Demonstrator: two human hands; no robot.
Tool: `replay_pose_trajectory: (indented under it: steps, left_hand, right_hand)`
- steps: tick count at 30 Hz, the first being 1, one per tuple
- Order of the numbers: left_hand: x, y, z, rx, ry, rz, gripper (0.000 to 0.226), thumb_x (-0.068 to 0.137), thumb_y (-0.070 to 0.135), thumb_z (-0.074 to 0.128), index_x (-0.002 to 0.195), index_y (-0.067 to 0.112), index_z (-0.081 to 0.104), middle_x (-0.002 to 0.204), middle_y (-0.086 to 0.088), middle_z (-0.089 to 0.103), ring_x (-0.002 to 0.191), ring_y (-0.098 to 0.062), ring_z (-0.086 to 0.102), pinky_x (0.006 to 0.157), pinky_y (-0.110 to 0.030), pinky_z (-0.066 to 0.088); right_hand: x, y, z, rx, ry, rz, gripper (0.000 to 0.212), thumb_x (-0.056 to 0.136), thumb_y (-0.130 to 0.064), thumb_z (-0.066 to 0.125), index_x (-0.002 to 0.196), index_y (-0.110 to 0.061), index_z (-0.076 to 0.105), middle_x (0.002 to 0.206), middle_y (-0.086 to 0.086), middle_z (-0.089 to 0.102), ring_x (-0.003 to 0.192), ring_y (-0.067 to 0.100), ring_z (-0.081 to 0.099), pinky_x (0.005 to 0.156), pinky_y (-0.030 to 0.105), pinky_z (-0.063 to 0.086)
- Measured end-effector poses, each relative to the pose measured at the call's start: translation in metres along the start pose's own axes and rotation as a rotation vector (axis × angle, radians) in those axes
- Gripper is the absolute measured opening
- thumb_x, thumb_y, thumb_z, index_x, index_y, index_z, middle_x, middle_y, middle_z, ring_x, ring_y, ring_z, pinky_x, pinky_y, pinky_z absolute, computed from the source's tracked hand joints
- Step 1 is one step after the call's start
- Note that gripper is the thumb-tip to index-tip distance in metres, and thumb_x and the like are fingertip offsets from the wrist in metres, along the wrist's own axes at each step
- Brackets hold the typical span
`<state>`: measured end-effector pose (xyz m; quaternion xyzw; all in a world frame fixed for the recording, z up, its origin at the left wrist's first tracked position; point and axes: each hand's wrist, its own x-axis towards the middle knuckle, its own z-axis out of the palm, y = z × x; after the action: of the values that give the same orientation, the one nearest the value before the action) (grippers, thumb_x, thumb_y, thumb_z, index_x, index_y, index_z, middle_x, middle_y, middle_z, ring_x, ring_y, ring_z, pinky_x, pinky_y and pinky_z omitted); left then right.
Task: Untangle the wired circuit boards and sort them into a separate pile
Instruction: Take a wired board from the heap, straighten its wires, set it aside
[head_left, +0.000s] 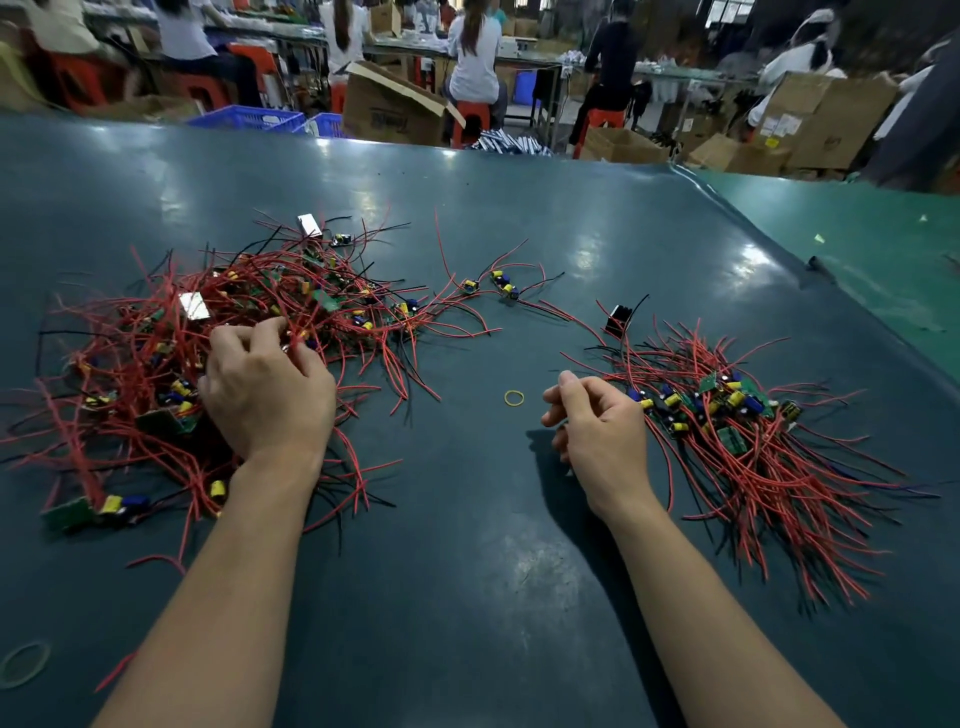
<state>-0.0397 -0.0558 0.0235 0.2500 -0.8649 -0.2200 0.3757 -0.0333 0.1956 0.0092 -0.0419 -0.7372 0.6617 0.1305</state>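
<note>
Head view looks down on a tangled heap of wired circuit boards (218, 332), small green boards with yellow and blue parts and long red and black leads, lying under and around the left hand (265, 389). That hand rests on the heap with its fingers curled down into the wires, thumb and forefinger pinching red leads at the fingertips (275, 327); which board those leads belong to cannot be told. Just right of the right hand (597, 426) lies the sorted pile (737, 415), its boards grouped near the knuckles and their leads fanning away toward the near right. The right hand hovers over the bare mat, fingers loosely curled, thumb and forefinger close together; whether anything thin sits between them cannot be told. Between the two hands, nearer the right thumb, a yellow rubber band (514, 398) lies flat. Beyond the gap between the hands a few loose boards (498, 283) trail from the heap's far edge, and a small black part (618, 319) stands beyond the sorted pile. Near the left elbow, at the frame's edge, lies a pale green rubber band (23, 665). All rests on a dark teal table mat (467, 571). Beyond the table, people sit at benches on red stools among cardboard boxes (395, 111).
</note>
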Motion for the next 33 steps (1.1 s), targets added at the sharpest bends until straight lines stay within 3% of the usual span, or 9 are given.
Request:
replay_pose_trajectory:
  steps: [4,9,14,18,20,23,26,29,33]
  left_hand:
    - [-0.004,0.005,0.0,-0.004,0.102,0.075,0.029,0.091,0.022,0.055,0.117,0.01,0.062,0.115,-0.016,0.06,0.105,-0.037,0.053,0.09,-0.047,0.038]
    - [-0.01,0.013,0.0,-0.141,0.16,0.126,0.034,0.093,0.02,0.054,0.125,0.011,0.052,0.104,-0.011,0.069,0.098,-0.036,0.057,0.091,-0.046,0.035]
    - [-0.016,0.029,-0.009,-0.334,0.437,0.531,0.033,0.09,0.01,0.063,0.122,0.01,0.058,0.102,0.0,0.072,0.088,-0.025,0.054,0.081,-0.04,0.041]
    - [-0.045,0.055,-0.01,-0.645,0.321,0.906,0.039,0.082,-0.005,0.069,0.117,0.004,0.055,0.108,-0.009,0.07,0.094,-0.026,0.066,0.082,-0.041,0.05]
    - [-0.064,0.065,-0.008,-0.787,0.185,0.982,0.039,0.081,-0.004,0.068,0.117,0.003,0.055,0.113,-0.009,0.066,0.1,-0.024,0.065,0.084,-0.04,0.052]
    - [-0.09,0.076,-0.001,-0.942,-0.091,0.82,0.032,0.085,-0.002,0.065,0.116,0.001,0.062,0.111,-0.011,0.059,0.105,-0.015,0.059,0.09,-0.023,0.048]
    - [-0.095,0.079,0.009,-1.018,-0.318,0.61,0.025,0.081,-0.004,0.069,0.105,0.003,0.07,0.103,-0.006,0.064,0.096,-0.013,0.062,0.082,-0.026,0.052]
    - [-0.088,0.073,0.015,-1.047,-0.458,0.458,0.023,0.084,0.006,0.071,0.105,0.015,0.072,0.099,0.006,0.07,0.089,-0.015,0.067,0.074,-0.034,0.055]
    - [-0.084,0.066,0.018,-1.076,-0.553,0.288,0.022,0.086,0.012,0.072,0.104,0.024,0.074,0.097,0.008,0.074,0.082,-0.01,0.071,0.073,-0.024,0.055]
  right_hand:
    - [-0.002,0.0,0.0,-0.031,-0.01,-0.012,0.033,0.1,-0.027,0.055,0.071,-0.016,0.066,0.059,0.0,0.063,0.044,0.011,0.049,0.04,0.021,0.037]
    - [-0.004,-0.001,0.0,-0.116,-0.019,-0.034,0.033,0.099,-0.028,0.055,0.07,-0.02,0.067,0.059,-0.001,0.065,0.045,0.011,0.05,0.046,0.027,0.04]
    - [-0.006,-0.002,-0.001,-0.149,-0.027,-0.05,0.032,0.099,-0.026,0.055,0.071,-0.019,0.067,0.059,-0.002,0.064,0.048,0.015,0.051,0.048,0.036,0.043]
    - [-0.01,-0.006,0.0,-0.04,-0.141,-0.073,0.022,0.098,-0.017,0.057,0.079,-0.018,0.068,0.06,-0.003,0.063,0.042,0.012,0.05,0.039,0.022,0.038]
    - [-0.014,-0.008,0.002,0.041,-0.256,-0.064,0.013,0.097,-0.017,0.059,0.088,-0.017,0.069,0.06,-0.005,0.065,0.04,0.009,0.051,0.037,0.021,0.039]
    - [-0.017,-0.009,0.004,0.182,-0.355,-0.085,0.005,0.091,-0.016,0.063,0.093,-0.018,0.066,0.061,-0.003,0.063,0.042,0.009,0.05,0.038,0.021,0.039]
    - [-0.013,-0.009,0.002,0.3,-0.331,-0.089,0.03,0.078,0.0,0.05,0.1,-0.012,0.066,0.069,0.013,0.068,0.053,0.022,0.048,0.048,0.024,0.038]
    - [-0.012,-0.008,0.001,0.349,-0.315,-0.042,0.025,0.082,0.008,0.057,0.096,-0.01,0.066,0.076,-0.003,0.072,0.058,0.01,0.06,0.047,0.019,0.046]
    - [-0.014,-0.009,-0.001,0.215,-0.293,-0.086,0.019,0.095,0.001,0.057,0.096,-0.014,0.069,0.08,-0.008,0.07,0.059,0.009,0.061,0.044,0.021,0.048]
